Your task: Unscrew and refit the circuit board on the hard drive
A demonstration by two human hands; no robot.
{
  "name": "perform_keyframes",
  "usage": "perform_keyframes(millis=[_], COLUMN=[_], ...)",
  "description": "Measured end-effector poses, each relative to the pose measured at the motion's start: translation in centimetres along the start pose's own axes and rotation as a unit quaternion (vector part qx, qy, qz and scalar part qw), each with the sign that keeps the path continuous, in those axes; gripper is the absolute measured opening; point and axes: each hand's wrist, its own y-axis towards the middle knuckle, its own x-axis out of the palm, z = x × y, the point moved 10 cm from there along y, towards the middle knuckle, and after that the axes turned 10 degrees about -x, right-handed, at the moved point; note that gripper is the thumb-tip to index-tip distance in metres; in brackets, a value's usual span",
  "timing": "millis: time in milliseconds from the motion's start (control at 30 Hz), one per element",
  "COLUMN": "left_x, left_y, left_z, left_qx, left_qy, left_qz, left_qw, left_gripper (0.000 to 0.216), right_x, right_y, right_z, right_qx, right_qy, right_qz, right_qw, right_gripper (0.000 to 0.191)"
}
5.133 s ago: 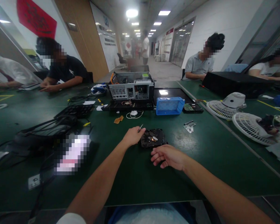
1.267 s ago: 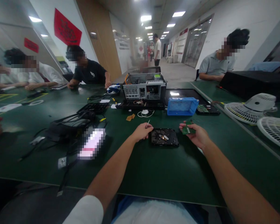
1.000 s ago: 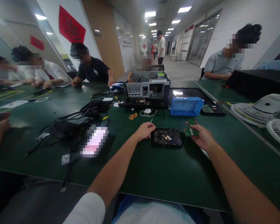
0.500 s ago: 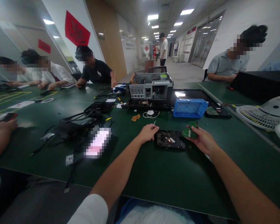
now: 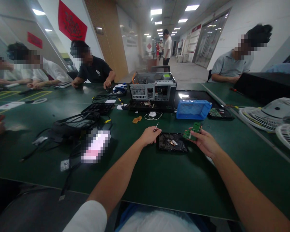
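A black hard drive (image 5: 172, 141) lies flat on the green table (image 5: 159, 180), underside up. My left hand (image 5: 149, 135) rests just left of it, fingers closed round a thin metal tool (image 5: 156, 127) whose tip points up and right. My right hand (image 5: 203, 141) hovers at the drive's right edge and pinches a small green circuit board (image 5: 192, 131), held tilted just above the drive's right corner.
Behind the drive stand an open computer case (image 5: 152, 88) and a blue plastic bin (image 5: 193, 109). Black cables and a tray (image 5: 79, 120) lie to the left, white fan parts (image 5: 268, 114) to the right. Other people sit along both sides of the table.
My right hand picked up the green circuit board from the right and has brought it leftward to the drive's edge. My left hand keeps the thin tool beside the drive.
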Motion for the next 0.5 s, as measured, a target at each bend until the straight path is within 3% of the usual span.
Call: perform_keyframes(millis=[267,500], left_x=[0.1,0.2], left_y=[0.3,0.5], left_z=[-0.5,-0.6], left_qx=[-0.022,-0.009], left_qy=[-0.005,0.000], left_qz=[-0.002,-0.001], left_qw=[1.000,1.000], left_gripper=[0.031,0.032], right_x=[0.2,2.3], right_y=[-0.2,-1.0], right_z=[-0.3,-0.5], right_qx=[-0.020,-0.038], right_qy=[-0.041,-0.049], right_qz=[0.004,-0.051], right_qw=[0.999,0.997], right_gripper=[0.039,0.045])
